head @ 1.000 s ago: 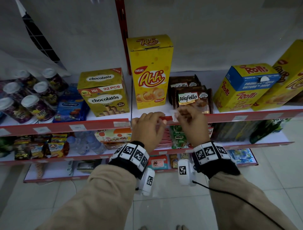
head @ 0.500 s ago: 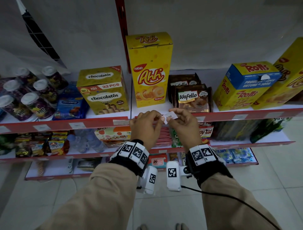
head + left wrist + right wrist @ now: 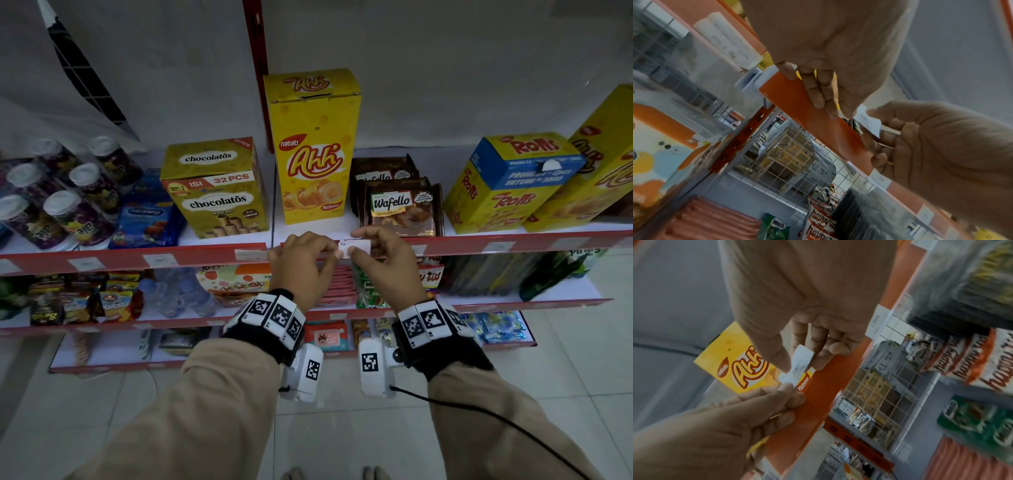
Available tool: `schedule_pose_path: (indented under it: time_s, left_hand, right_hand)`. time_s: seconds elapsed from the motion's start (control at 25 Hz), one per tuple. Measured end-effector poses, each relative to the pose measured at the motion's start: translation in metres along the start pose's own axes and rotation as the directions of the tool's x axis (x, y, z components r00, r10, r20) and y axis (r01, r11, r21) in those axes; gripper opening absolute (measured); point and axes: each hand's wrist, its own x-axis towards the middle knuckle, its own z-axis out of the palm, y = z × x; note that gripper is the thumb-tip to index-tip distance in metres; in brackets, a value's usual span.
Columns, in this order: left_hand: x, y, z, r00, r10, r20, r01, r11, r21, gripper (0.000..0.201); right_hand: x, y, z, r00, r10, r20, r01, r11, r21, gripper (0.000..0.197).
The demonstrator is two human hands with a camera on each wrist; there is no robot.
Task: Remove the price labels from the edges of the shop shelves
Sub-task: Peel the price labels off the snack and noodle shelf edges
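A small white price label [image 3: 360, 245] is off the red shelf rail [image 3: 205, 257] and held just in front of it, below the Wafello packs. My right hand [image 3: 354, 246] pinches its right part between thumb and forefinger; the right wrist view shows the label [image 3: 800, 365] in that pinch. My left hand [image 3: 335, 253] pinches the label's left end, its other fingers [image 3: 818, 92] lying along the rail [image 3: 797, 100]. More white labels [image 3: 251, 254] [image 3: 160, 261] [image 3: 496, 247] sit on the same rail to both sides.
On the shelf behind the rail stand a chocolatos box [image 3: 215, 188], a tall Ahh box [image 3: 313, 147], Wafello packs [image 3: 402, 205], Rolls boxes [image 3: 507, 178] and cups [image 3: 61, 209] at the left. Two lower shelves hold snack packs. Below lies a tiled floor [image 3: 342, 438].
My right hand has pulled the label off the rail. My left hand has come in and taken its left end, and the label is now held level between both hands.
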Motion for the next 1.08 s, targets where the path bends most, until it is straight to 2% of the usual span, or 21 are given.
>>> schedule_pose_path:
  time_s: [0.08,0.16,0.28,0.44,0.52,0.6,0.72,0.92,1.0,1.08]
  left_hand:
    - [0.001,-0.002,-0.003,0.998,0.045,0.048,-0.049,0.995,0.091,0.016]
    - [0.0,-0.002,-0.005,0.995,0.072,0.073,-0.081,0.987,0.142,0.017]
    - [0.0,0.0,-0.006,0.993,0.081,0.081,-0.095,0.979,0.183,0.017]
    - [0.002,0.0,-0.006,0.992,0.084,0.093,-0.101,0.973,0.207,0.017]
    - [0.002,0.0,-0.006,0.991,0.092,0.095,-0.111,0.969,0.222,0.017]
    - [0.001,0.0,-0.007,0.991,0.1,0.084,-0.116,0.968,0.224,0.016]
    - [0.001,-0.001,-0.007,0.991,0.11,0.081,-0.126,0.966,0.228,0.015]
    - [-0.001,-0.004,-0.012,0.991,0.124,0.058,-0.134,0.962,0.236,0.018]
    - [-0.003,-0.008,-0.015,0.99,0.133,0.05,-0.141,0.957,0.252,0.018]
    - [-0.005,-0.013,-0.018,0.991,0.133,0.032,-0.136,0.96,0.245,0.021]
  right_hand:
    - [0.003,-0.004,-0.003,0.996,-0.078,0.045,0.082,0.993,-0.089,0.01]
    - [0.009,-0.008,-0.005,0.99,-0.088,0.111,0.104,0.984,-0.144,0.001]
    - [0.014,-0.011,-0.007,0.983,-0.088,0.163,0.118,0.976,-0.181,0.005]
    - [0.015,-0.01,-0.008,0.986,-0.075,0.149,0.092,0.99,-0.106,0.005]
    - [0.015,-0.009,-0.01,0.989,-0.069,0.132,0.081,0.993,-0.091,0.014]
    - [0.016,-0.008,-0.013,0.983,-0.078,0.165,0.105,0.981,-0.163,0.022]
    - [0.018,-0.006,-0.015,0.967,-0.123,0.222,0.19,0.93,-0.313,0.01]
    - [0.023,-0.01,-0.012,0.967,-0.207,0.148,0.237,0.946,-0.223,0.001]
    - [0.027,-0.012,-0.01,0.956,-0.247,0.159,0.284,0.913,-0.294,0.002]
    - [0.031,-0.015,-0.006,0.938,-0.256,0.233,0.331,0.86,-0.389,0.006]
